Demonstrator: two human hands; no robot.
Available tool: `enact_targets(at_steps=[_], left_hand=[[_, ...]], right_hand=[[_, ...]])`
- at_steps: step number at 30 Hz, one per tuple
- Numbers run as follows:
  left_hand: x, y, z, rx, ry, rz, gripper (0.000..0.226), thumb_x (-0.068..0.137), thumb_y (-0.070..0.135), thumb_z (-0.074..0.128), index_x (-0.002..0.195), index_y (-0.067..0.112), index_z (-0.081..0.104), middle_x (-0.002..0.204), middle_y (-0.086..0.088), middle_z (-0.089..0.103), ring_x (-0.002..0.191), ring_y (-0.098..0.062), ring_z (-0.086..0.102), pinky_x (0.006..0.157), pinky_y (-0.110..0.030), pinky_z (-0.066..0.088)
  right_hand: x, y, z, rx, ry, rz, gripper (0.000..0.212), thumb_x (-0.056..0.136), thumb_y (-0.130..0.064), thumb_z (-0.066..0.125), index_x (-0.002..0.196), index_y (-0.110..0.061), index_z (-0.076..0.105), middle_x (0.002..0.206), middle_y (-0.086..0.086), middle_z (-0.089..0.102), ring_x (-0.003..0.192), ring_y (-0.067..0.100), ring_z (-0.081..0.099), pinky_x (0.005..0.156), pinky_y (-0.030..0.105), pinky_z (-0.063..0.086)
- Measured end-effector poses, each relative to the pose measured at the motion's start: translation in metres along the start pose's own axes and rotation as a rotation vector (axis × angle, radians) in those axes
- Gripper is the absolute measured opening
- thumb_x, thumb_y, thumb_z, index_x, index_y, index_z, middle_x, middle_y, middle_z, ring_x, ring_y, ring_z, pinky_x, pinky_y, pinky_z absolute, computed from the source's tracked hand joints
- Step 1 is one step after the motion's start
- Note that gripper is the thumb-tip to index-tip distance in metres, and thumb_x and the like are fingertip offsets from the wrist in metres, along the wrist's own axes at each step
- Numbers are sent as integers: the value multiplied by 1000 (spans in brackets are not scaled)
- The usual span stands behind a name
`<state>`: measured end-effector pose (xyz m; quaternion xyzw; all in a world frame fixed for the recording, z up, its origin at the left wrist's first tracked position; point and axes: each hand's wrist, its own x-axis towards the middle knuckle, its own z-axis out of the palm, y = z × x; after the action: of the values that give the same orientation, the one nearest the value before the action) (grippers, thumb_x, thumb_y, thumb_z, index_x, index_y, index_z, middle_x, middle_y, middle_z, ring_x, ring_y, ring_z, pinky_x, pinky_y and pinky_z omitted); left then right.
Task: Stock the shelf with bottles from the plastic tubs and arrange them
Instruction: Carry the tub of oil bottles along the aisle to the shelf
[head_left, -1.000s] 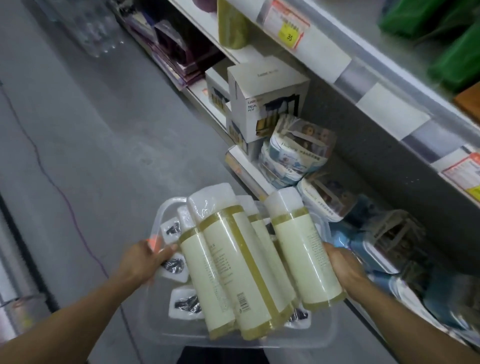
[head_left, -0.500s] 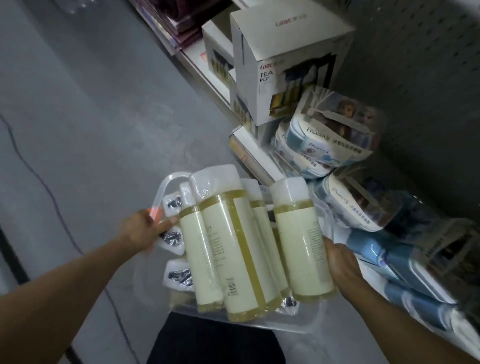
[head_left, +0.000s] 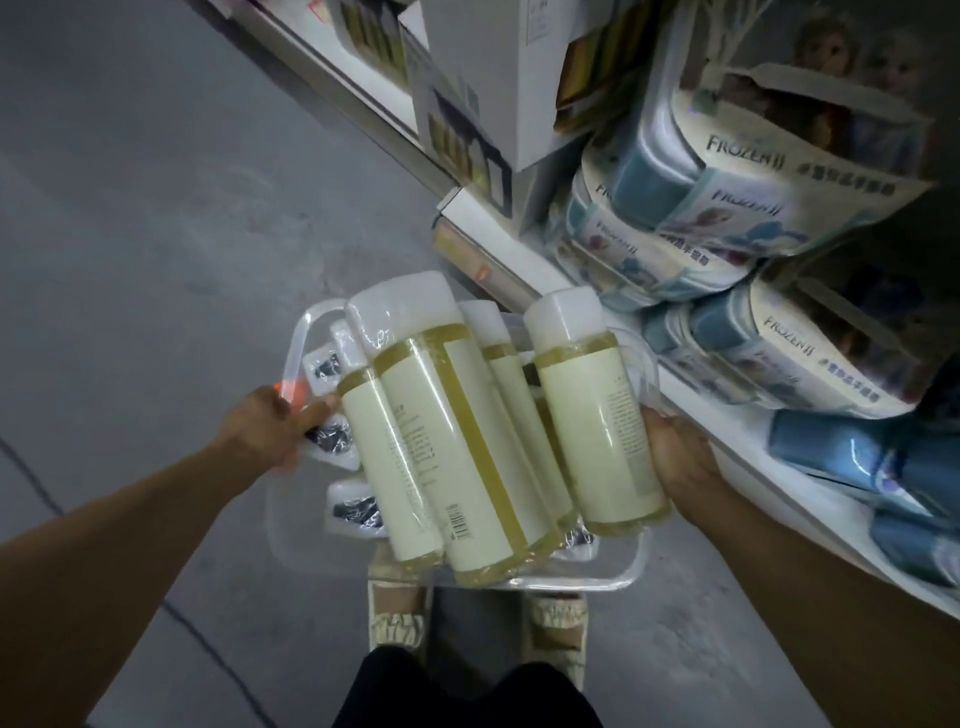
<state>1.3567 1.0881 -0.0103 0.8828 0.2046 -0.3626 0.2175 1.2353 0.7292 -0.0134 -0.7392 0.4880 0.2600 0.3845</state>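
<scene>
Four bottles (head_left: 457, 431) with white caps and pale yellow liquid lie on their sides in a clear plastic tub (head_left: 582, 577), with the caps pointing away from the person. Under and beside them, small white packets (head_left: 353, 512) with dark contents lie on the bottom of the tub. The left hand (head_left: 265, 431) holds the left rim of the tub, its grip clenched on the plastic with the thumb over the edge. The right hand (head_left: 675, 457) holds the right side, its grip also grasping the tub; the fingers are hidden under it, and the rightmost bottle lies against this hand. The tub is in the air above a grey concrete floor (head_left: 156, 234), just beside the edge of a low white shelf (head_left: 753, 447). On the shelf stand stacked round packs (head_left: 727, 208) in blue and white with the print "FROZEN II", white cartons (head_left: 498, 78) further back, and blue items (head_left: 852, 457) on the near right. Below the tub, the person's two light shoes (head_left: 397, 613) are visible on the floor.
</scene>
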Motion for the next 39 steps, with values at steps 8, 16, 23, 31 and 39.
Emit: enact_targets(at_steps=[8, 16, 23, 31, 39], left_hand=[[57, -5, 5, 68, -6, 29, 50, 79, 58, 66, 78, 10, 51, 82, -17, 68, 76, -33, 68, 79, -40, 53], [84, -17, 21, 36, -20, 26, 47, 78, 55, 69, 76, 12, 50, 90, -18, 67, 81, -36, 68, 81, -44, 54], [98, -20, 30, 19, -20, 33, 44, 78, 53, 70, 81, 12, 53, 92, -16, 66, 85, -35, 66, 84, -47, 55], [98, -25, 34, 10, -29, 22, 51, 80, 56, 66, 99, 10, 53, 98, -14, 62, 88, -35, 65, 85, -48, 54], [75, -14, 36, 2, -13, 47, 49, 87, 40, 65, 121, 7, 53, 113, -16, 60, 102, -37, 60, 87, -42, 50]], right_hand=[[28, 17, 42, 84, 12, 36, 55, 94, -51, 39, 92, -1, 62, 93, 18, 66, 85, 29, 62, 74, 35, 45], [48, 21, 62, 40, 34, -9, 47, 97, -47, 36, 68, -12, 48, 67, 6, 54, 62, 20, 51, 58, 30, 39], [56, 27, 71, 47, 56, 5, 42, 97, -46, 37, 71, -15, 48, 69, 5, 52, 63, 20, 50, 59, 29, 37], [50, 26, 72, 108, 56, 6, 40, 94, -48, 40, 80, -13, 53, 80, 10, 59, 70, 22, 54, 60, 28, 39], [26, 9, 66, 75, 116, -12, 45, 97, -43, 40, 117, -5, 51, 107, 9, 56, 92, 24, 51, 78, 32, 35]])
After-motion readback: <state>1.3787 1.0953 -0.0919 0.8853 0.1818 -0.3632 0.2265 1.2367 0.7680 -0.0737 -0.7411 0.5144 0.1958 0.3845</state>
